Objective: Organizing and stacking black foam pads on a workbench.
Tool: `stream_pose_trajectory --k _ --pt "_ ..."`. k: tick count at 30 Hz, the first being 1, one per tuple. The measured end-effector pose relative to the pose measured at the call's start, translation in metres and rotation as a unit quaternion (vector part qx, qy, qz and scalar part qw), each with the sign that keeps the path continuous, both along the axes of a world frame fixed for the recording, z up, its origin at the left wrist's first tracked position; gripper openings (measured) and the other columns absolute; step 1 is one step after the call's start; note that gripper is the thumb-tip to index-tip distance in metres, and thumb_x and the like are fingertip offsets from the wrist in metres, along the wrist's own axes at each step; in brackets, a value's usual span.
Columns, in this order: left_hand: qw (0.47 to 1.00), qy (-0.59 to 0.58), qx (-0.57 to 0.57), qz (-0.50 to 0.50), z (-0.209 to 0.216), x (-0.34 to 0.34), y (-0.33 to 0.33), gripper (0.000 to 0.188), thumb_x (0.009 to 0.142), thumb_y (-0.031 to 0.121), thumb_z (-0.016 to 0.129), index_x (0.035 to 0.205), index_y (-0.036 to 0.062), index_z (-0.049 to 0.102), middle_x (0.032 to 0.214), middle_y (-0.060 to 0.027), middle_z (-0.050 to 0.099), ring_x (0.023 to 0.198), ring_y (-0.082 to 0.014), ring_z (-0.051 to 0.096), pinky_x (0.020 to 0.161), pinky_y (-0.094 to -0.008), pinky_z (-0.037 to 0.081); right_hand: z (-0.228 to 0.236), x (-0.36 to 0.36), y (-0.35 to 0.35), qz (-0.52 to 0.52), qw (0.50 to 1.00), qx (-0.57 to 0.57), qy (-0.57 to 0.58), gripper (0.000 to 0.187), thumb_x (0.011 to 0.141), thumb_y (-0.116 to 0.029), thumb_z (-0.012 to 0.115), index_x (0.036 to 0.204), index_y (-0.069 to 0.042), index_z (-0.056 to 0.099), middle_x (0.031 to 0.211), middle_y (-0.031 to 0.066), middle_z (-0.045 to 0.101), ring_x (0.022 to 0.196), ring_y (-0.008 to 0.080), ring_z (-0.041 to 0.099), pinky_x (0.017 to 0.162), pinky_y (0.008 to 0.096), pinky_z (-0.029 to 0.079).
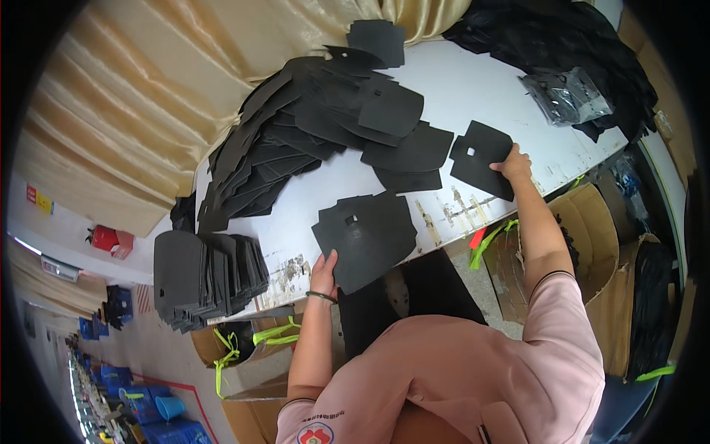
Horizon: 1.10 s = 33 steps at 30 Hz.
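Observation:
My left hand (pixel 323 274) grips the near left edge of a small stack of flat black panels (pixel 366 240), thumb on top. The stack is loosely fanned, with a small square hole near its upper part, and overhangs the table's front edge. To the right, my right hand (pixel 515 163) is closed on the right edge of a single black panel (pixel 481 159), which has a square hole showing the white table through it. Between the two, further back, lie more loose black panels (pixel 414 155). My right fingertips are partly hidden.
A large sliding heap of black panels (pixel 296 126) covers the white table's (pixel 473 81) back left. An upright stack (pixel 203 277) stands at its left corner. A clear plastic bag (pixel 569 96) and dark sheets (pixel 562 44) lie back right. Cardboard boxes (pixel 592 229) stand below.

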<state>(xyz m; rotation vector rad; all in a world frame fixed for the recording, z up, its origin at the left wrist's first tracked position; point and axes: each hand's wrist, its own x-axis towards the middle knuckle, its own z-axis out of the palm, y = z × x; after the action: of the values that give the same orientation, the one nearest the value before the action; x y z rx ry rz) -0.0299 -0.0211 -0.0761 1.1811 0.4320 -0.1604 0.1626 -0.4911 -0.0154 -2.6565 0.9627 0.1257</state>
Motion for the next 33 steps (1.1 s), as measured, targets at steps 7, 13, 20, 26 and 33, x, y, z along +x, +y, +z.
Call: stream_pose_trajectory --k 7,13,20,26,33 --pt "0.997 0.010 0.032 0.067 -0.008 0.004 -0.004 0.038 0.093 0.034 0.058 0.115 0.0029 0.057 0.110 -0.0091 0.064 0.100 -0.0204 0.062 0.085 -0.0332 0.050 -0.066 0.025 -0.069 -0.063 0.963 0.219 -0.144 0.051 0.069 -0.012 0.082 0.107 0.005 0.052 0.104 0.0197 0.064 0.093 0.0296 0.064 0.073 0.0409 0.053" --pt "0.993 0.068 0.076 0.065 0.014 -0.002 -0.006 0.049 0.094 0.040 0.055 0.119 -0.0021 0.055 0.112 -0.0130 0.063 0.098 -0.0222 0.063 0.084 -0.0339 0.051 -0.004 -0.012 -0.045 0.006 0.817 0.478 -0.322 0.011 0.080 -0.011 0.073 0.084 -0.008 0.064 0.075 -0.0010 0.062 0.062 0.0080 0.050 0.051 0.0246 0.035" --pt "0.998 -0.022 -0.016 0.051 0.002 0.000 -0.010 0.040 0.097 0.032 0.051 0.118 -0.0017 0.056 0.110 -0.0115 0.064 0.097 -0.0205 0.063 0.083 -0.0311 0.051 0.119 -0.054 0.043 0.161 0.643 0.584 -0.469 0.020 0.086 -0.012 0.066 0.105 -0.007 0.061 0.096 0.0028 0.065 0.078 0.0124 0.062 0.066 0.0265 0.054" --pt "0.989 -0.103 -0.041 0.096 0.004 0.003 -0.030 0.043 0.098 0.034 0.049 0.124 0.0008 0.051 0.120 -0.0110 0.060 0.107 -0.0240 0.059 0.093 -0.0361 0.047 0.045 -0.128 0.189 0.094 0.597 0.788 -0.118 0.038 0.085 -0.011 0.066 0.118 -0.002 0.052 0.100 0.0058 0.062 0.087 0.0190 0.062 0.073 0.0334 0.057" --pt "0.986 -0.048 -0.138 0.079 0.022 0.003 -0.017 0.046 0.096 0.035 0.052 0.130 0.0037 0.047 0.125 -0.0107 0.057 0.111 -0.0250 0.057 0.094 -0.0376 0.046 -0.046 -0.155 0.242 0.124 0.621 0.773 0.024 0.032 0.085 -0.020 0.068 0.105 0.002 0.056 0.092 0.0107 0.063 0.066 0.0188 0.063 0.064 0.0306 0.057"
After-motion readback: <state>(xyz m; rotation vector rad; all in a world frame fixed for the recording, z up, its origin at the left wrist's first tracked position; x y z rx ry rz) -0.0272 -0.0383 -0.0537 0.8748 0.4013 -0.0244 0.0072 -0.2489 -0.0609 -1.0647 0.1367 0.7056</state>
